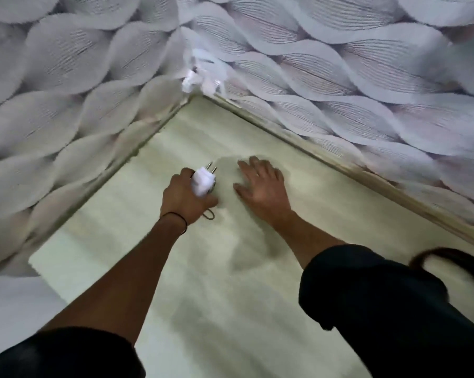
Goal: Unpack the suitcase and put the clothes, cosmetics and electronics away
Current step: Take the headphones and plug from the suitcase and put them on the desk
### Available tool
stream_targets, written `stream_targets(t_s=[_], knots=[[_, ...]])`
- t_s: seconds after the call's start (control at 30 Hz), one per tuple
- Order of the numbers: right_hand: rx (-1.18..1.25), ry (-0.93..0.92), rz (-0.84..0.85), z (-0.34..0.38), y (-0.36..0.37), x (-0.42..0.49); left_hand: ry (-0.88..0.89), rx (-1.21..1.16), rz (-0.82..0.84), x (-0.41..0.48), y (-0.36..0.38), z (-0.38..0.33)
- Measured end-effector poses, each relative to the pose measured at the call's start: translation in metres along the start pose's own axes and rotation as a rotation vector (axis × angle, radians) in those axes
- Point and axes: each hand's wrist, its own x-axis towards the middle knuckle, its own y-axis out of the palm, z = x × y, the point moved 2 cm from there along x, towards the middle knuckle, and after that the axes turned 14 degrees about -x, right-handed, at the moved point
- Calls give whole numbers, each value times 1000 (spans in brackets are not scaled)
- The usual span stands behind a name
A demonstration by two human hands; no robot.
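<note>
I see leaf-patterned wallpaper (339,77) on two walls that meet at a corner above a pale flat surface (203,282). The right hand (260,184) lies on that surface, fingers straight and spread. Just beside it, the left hand (185,200) is curled round a white charger plug (203,181), whose two metal pins (212,167) point toward the corner. A thin cable loop (209,214) shows beneath that hand.

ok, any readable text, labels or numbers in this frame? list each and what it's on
None can be read in this frame.
On the white plug held in the left hand: no marking legible; its face is blurred.
On the wallpaper: a leaf pattern only, no words or numbers.
</note>
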Motion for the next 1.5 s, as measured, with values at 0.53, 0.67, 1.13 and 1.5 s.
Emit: stream_targets(t_s=[0.53,0.67,1.13,1.5], knots=[[-215,9,-62,-1,27,11,229,129,-186,155,16,-6],[-227,9,-75,-1,32,12,199,215,-230,174,9,-13],[-218,-9,-11,5,17,5,199,48,-288,11,12,3],[450,82,25,7,-61,-147,111,-284,-39,-221,23,10]])
